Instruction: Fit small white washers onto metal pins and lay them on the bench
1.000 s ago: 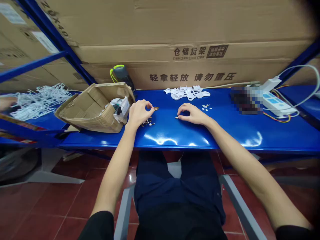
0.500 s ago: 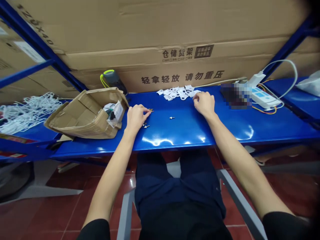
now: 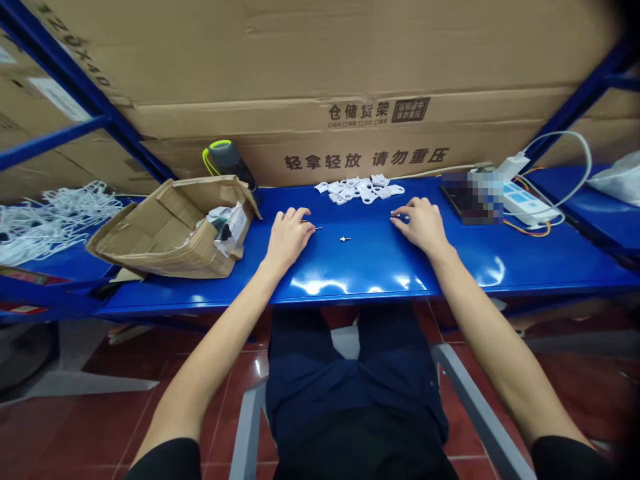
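Observation:
On the left part of the blue table (image 3: 360, 267), my left hand (image 3: 291, 235) pinches a small thin metal pin (image 3: 318, 228) that sticks out past the fingertips. My right hand (image 3: 421, 223) is held over the table to the right, thumb and index finger closed on a small white piece (image 3: 393, 214), too small to name. Between the hands lies a small metal fitting (image 3: 345, 239) with a thin tip. Behind it, near the cardboard, is a loose pile of white plastic pieces with round holes (image 3: 367, 192).
An open cardboard box (image 3: 200, 257) with small bags stands at the left, a dark bottle (image 3: 227, 160) behind it. White cords (image 3: 50, 217) lie at far left. At the right are a blurred dark object (image 3: 467, 200) and a white power strip (image 3: 527, 203) with cables.
My left hand has moved right and now has a pin at its fingertips. My right hand has drawn back from the white pile, slightly right and nearer, with a small white piece.

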Tool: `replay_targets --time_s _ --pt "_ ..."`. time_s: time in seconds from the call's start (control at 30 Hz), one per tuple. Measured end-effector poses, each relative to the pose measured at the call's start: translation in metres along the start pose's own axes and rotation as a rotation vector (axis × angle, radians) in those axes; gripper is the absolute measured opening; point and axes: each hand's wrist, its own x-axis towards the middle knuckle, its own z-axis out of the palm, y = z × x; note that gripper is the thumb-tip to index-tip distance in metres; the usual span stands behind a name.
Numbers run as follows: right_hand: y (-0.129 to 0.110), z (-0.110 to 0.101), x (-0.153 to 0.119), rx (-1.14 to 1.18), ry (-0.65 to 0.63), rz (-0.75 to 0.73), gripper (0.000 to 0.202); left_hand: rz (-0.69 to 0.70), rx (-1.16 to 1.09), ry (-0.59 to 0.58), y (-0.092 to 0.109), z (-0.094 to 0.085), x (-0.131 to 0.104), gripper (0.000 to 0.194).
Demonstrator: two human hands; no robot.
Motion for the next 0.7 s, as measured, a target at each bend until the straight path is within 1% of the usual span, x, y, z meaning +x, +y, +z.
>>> replay_targets --time_s 0.1,0.23,0.37,0.47,0.53,0.6,0.7 --pt "-0.003 0.002 0.003 0.010 -0.017 -0.005 0.026 0.038 -0.022 -0.018 0.005 0.003 0.003 0.030" --pt "-0.019 0.005 0.008 0.067 -0.040 -0.060 0.023 0.004 -0.123 -0.087 0.013 0.011 0.015 0.023" --pt "-0.045 0.013 0.025 0.198 -0.110 -0.145 0.015 -0.047 -0.190 -0.167 0.026 0.019 0.041 0.017" --pt "-0.061 0.022 0.044 0.314 -0.139 -0.208 0.015 -0.117 -0.287 -0.215 0.034 0.024 0.067 0.014" --pt "-0.067 0.030 0.055 0.380 -0.113 -0.230 0.017 -0.179 -0.383 -0.253 0.037 0.025 0.080 0.011" --pt "-0.068 0.038 0.061 0.456 -0.071 -0.231 0.017 -0.223 -0.458 -0.264 0.038 0.027 0.087 0.010" --pt "-0.064 0.046 0.061 0.597 -0.028 -0.183 0.016 -0.239 -0.495 -0.208 0.040 0.034 0.088 0.013"
